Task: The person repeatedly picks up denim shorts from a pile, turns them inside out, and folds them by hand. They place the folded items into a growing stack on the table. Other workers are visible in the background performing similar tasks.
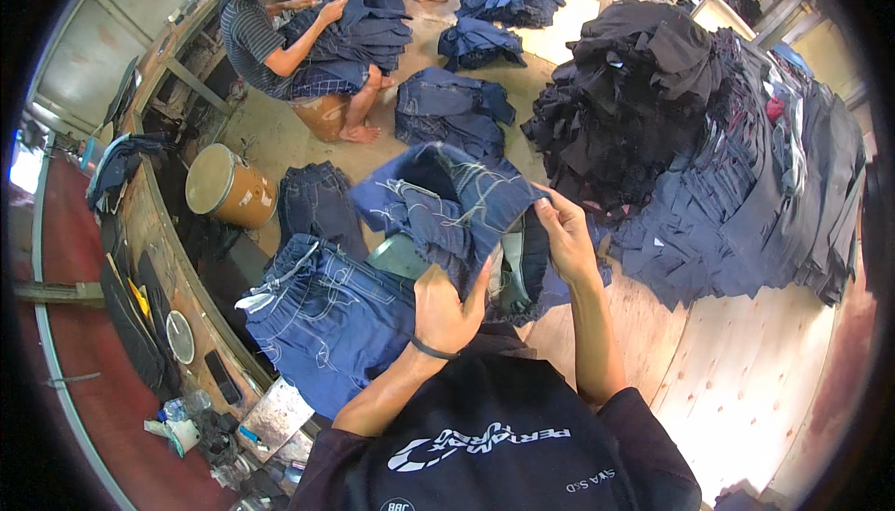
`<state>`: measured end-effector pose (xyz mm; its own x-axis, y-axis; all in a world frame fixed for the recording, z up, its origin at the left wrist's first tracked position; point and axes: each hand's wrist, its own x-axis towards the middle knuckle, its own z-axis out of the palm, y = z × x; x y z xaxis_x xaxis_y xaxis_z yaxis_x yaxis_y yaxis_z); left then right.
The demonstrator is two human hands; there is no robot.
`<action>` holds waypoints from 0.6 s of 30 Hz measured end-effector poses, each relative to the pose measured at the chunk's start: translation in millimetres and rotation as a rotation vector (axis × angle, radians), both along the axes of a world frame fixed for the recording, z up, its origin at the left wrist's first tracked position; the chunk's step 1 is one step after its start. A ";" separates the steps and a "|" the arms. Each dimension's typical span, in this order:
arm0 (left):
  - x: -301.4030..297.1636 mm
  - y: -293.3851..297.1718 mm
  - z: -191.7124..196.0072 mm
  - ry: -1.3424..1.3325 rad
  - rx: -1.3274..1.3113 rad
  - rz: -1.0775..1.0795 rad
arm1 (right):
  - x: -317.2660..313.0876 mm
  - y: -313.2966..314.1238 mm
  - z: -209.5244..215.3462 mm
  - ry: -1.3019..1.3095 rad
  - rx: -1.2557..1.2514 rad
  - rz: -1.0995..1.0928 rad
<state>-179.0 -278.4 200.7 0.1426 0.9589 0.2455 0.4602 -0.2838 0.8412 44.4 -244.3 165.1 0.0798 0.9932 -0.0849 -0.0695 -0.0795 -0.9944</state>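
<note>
Denim held up to the right of the drum. Right hand pinches the edge farther from the drum, thumb on top; left hand, nearer the drum, grasps the lower part. Dark jeans just beside the drum; black heap well right of it.

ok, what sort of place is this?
Probably a garment workshop, judging by the denim piece in hand, the tall heap of dark cloth at right, and a seated co-worker with a stack of denim across the lap.
</note>
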 end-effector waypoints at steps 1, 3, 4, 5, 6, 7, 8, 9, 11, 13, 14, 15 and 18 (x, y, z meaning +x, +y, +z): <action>-0.3 -3.6 0.5 -0.033 0.076 -0.027 | -0.3 -1.9 -3.4 0.064 0.018 -0.003; 0.6 -7.3 0.6 -0.063 0.088 -0.037 | -3.8 -5.0 -9.9 0.219 0.028 0.001; 0.8 -7.2 0.2 -0.068 0.084 -0.037 | -5.5 -4.8 -12.4 0.246 0.011 -0.013; 0.8 -7.1 -0.2 -0.083 0.089 -0.049 | -7.5 -5.5 -14.4 0.277 0.006 -0.023; 0.3 -6.3 -0.9 -0.089 0.079 -0.052 | -8.2 -4.3 -15.4 0.297 -0.006 -0.054; -0.8 -5.9 -1.3 -0.103 0.062 -0.058 | -7.8 -4.4 -15.2 0.324 0.034 -0.043; -2.2 -5.7 -1.7 -0.055 0.076 -0.048 | -6.7 -3.0 -14.4 0.261 0.002 -0.103; -3.8 -5.4 -1.9 -0.018 0.085 -0.039 | -3.0 -2.0 -11.9 0.214 -0.009 -0.143; -5.8 -6.7 -2.2 0.007 0.077 -0.037 | 6.3 -0.6 -6.1 0.126 0.007 -0.184; -5.0 -7.8 -2.7 -0.028 0.036 -0.041 | 16.1 -0.5 -1.0 0.119 0.078 -0.190; -3.6 -8.0 -3.1 -0.023 0.034 -0.043 | 21.0 -1.5 0.8 0.112 0.092 -0.212; -1.1 -7.9 -3.4 -0.027 0.020 -0.038 | 22.1 -3.3 0.1 0.132 0.112 -0.176; 7.2 -7.2 -4.5 -0.109 0.126 -0.042 | 22.1 -12.3 -7.7 0.179 0.132 -0.217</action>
